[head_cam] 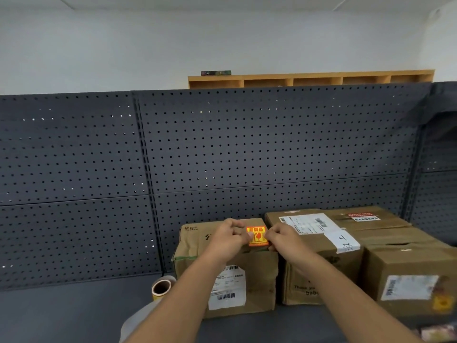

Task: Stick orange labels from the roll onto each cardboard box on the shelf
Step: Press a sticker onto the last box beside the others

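Pinching orange label (257,235) — both hands

A dark grey pegboard panel (247,149) rises behind the fingers; farther above, a wooden cubby shelf (311,79) meets the white wall (173,45)

I am reaching both arms forward, my left hand (228,235) and right hand (284,237) close together, fingers curled and pinching.

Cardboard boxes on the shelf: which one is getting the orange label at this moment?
The leftmost box, next to the label roll. Both hands, left hand and right hand, pinch the orange label over its top; the other boxes go untouched.
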`<control>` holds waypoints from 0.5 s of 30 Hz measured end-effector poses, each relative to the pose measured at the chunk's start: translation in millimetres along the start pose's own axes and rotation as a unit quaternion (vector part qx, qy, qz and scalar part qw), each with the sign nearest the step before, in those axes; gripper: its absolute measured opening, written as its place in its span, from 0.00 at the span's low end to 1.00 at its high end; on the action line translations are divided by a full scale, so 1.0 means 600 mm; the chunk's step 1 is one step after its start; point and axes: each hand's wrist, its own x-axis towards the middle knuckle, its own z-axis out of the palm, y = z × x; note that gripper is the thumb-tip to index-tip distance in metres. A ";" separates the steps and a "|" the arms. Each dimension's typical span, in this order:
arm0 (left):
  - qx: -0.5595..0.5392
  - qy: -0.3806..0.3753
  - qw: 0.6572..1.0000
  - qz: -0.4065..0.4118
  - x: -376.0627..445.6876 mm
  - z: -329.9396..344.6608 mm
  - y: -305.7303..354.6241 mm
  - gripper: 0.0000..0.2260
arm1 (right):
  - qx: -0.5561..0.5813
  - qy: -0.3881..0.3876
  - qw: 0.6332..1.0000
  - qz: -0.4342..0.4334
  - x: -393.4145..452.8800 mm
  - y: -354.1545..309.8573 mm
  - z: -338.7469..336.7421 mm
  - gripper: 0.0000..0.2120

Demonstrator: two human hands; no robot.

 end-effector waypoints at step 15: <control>0.139 0.041 0.989 0.027 0.018 0.021 -0.012 0.09 | -0.046 0.012 0.999 0.007 0.001 -0.009 0.009 0.08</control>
